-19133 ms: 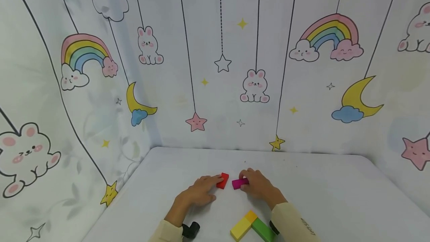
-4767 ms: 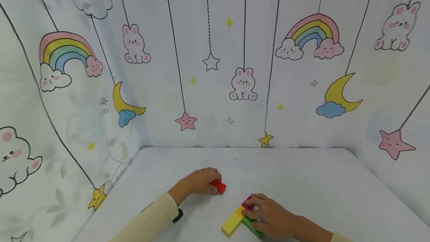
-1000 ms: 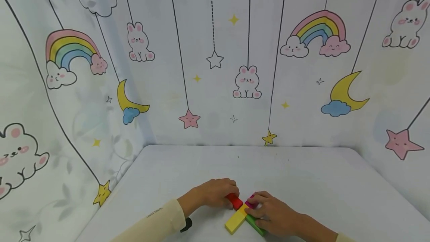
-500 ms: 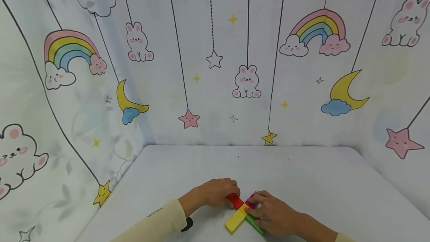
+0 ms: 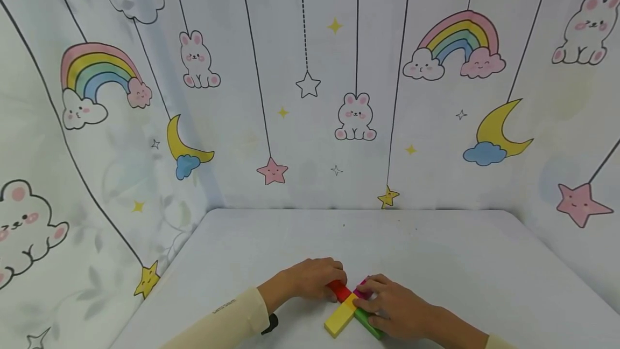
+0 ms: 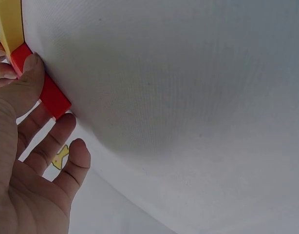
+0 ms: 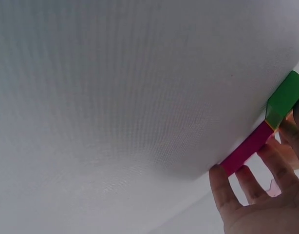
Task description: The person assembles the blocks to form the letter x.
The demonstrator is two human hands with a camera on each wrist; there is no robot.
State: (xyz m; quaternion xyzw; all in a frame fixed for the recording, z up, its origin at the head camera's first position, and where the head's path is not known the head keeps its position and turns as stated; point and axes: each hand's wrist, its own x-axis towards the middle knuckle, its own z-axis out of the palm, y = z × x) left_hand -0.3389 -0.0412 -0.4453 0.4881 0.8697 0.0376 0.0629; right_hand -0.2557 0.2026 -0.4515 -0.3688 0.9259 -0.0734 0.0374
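In the head view my left hand [image 5: 312, 279] pinches a red block [image 5: 340, 291], its thumb on one side and fingers on the other in the left wrist view. The red block's end meets a small orange block [image 5: 350, 302], which continues into a longer yellow block [image 5: 337, 322]. My right hand [image 5: 397, 308] holds a magenta block [image 7: 247, 148] with curled fingers along its side and end. Its thumb side lies at a green block [image 5: 370, 325]. All these blocks lie flat and form a cross around the orange one; the hands partly cover the red, magenta and green blocks.
A white table [image 5: 271, 238] stretches out beyond the hands, with a few tiny dark specks on it. Behind and to the left hangs a printed cloth [image 5: 232, 123] with rabbits, rainbows and moons. A black device [image 5: 269, 323] sits under my left wrist.
Since the oldest frame, the magenta block, then the red one, moved toward me to meet the orange block. My left hand shifted right with the red block; over the last second both hands stay nearly still.
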